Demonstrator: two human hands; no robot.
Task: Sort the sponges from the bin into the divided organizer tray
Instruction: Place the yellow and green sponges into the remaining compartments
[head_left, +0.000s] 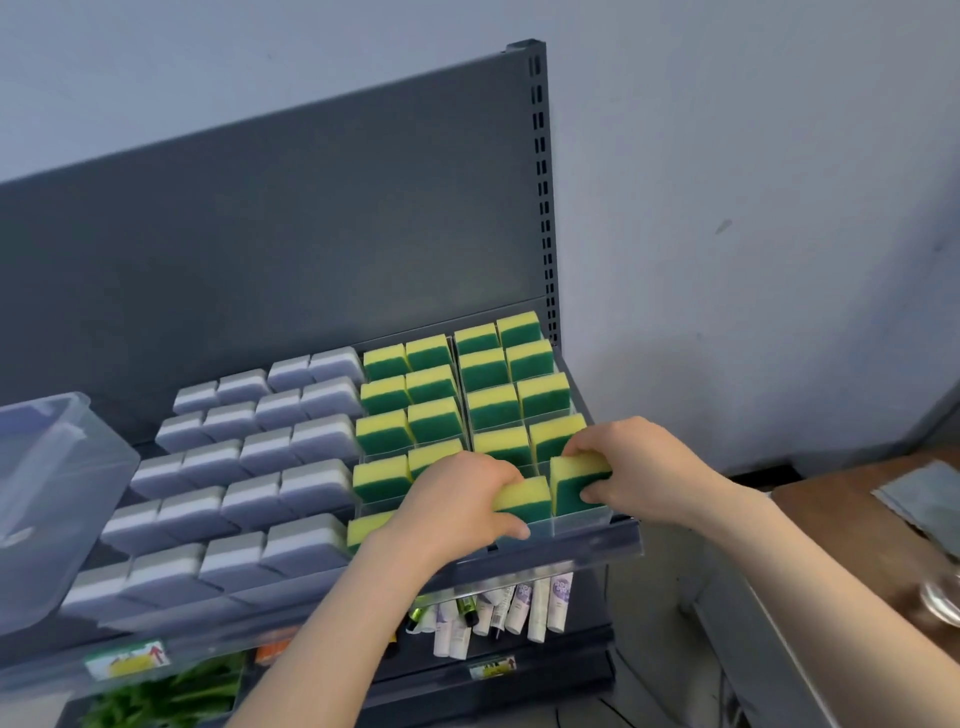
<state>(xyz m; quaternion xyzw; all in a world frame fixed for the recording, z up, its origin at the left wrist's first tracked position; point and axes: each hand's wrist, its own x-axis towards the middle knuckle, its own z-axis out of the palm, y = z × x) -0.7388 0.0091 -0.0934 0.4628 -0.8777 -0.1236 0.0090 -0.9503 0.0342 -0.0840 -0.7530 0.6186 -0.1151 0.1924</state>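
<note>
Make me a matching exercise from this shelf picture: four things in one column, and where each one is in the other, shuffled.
Things:
1. grey sponges
2. clear bin
3. tubes
4. right hand

Places:
A. below the tray
B. far left, beside the grey rows
C. gripping a yellow-green sponge at the tray's front right corner
D. in rows left of the yellow-green sponges

Pairs: 1-D, 2-B, 3-A, 4-C.

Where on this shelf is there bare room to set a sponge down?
Bare shelf shows between the clear bin and the grey sponges, at the back. The organizer tray is packed with yellow-green sponges; the left hand and right hand crowd its front-right corner.
</note>
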